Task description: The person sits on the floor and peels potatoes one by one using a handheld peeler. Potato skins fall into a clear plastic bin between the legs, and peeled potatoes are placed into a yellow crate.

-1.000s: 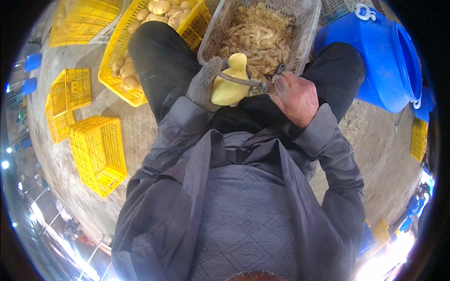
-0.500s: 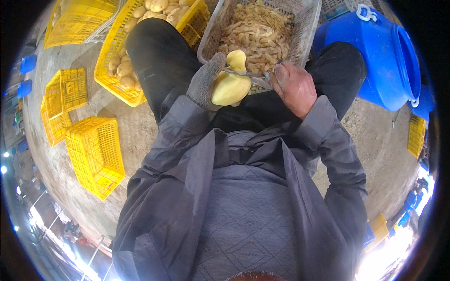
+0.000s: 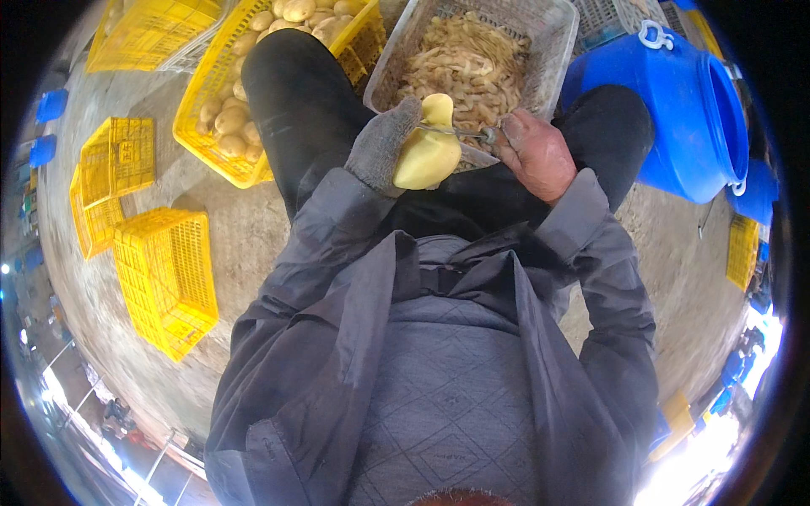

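My left hand (image 3: 380, 150), in a grey knit glove, is closed around the left side of a pale yellow potato (image 3: 426, 162). The potato's visible surface is peeled, and it has a knobby upper end. From the right, my bare right hand (image 3: 540, 158) grips a metal peeler (image 3: 469, 132), whose blade lies across the potato below the knob. Its handle is mostly hidden in my fingers. Just beyond my hands, a grey plastic crate (image 3: 553, 72) holds a heap of brownish peelings (image 3: 460, 63).
Left of my knee (image 3: 291, 101) stands a yellow crate (image 3: 192, 139) of potatoes (image 3: 229, 121). A large blue barrel (image 3: 645, 118) lies tipped beside my right knee. Yellow crates (image 3: 164, 278) rest on the concrete floor (image 3: 245, 219) at left.
Both hands, the potato and the peeler appear slightly further right in view. The peeler's blade has shifted and turned a little against the potato, and the whole view has moved slightly.
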A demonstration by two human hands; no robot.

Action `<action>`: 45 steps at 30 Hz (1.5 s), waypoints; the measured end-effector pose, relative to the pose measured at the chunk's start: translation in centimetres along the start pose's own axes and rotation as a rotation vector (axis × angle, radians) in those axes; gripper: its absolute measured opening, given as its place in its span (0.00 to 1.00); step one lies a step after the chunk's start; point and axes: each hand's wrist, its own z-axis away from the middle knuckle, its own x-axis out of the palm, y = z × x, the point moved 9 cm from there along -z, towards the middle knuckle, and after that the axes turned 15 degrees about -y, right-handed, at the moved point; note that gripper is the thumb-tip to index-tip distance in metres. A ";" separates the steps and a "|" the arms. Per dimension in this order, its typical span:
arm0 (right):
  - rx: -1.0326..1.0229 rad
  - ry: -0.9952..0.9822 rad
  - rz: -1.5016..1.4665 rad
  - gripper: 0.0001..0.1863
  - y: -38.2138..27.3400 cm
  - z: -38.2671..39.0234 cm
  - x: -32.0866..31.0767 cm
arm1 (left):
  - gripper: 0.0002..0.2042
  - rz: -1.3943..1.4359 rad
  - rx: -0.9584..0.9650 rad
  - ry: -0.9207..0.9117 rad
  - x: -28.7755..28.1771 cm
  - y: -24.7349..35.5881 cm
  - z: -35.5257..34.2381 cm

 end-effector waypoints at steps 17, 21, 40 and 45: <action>-0.137 0.067 0.305 0.12 -0.8 0.0 -3.6 | 0.27 -0.032 -0.068 -0.011 1.6 1.2 0.6; -0.085 0.111 0.164 0.13 -0.2 0.1 -4.0 | 0.37 0.018 -0.078 -0.252 3.2 1.1 0.8; 0.363 0.310 -0.966 0.11 6.7 2.3 -1.9 | 0.20 -0.009 0.123 0.162 1.1 4.2 0.6; 0.402 0.362 -1.107 0.10 9.1 3.0 -3.3 | 0.24 0.198 0.195 0.100 0.4 6.9 -1.0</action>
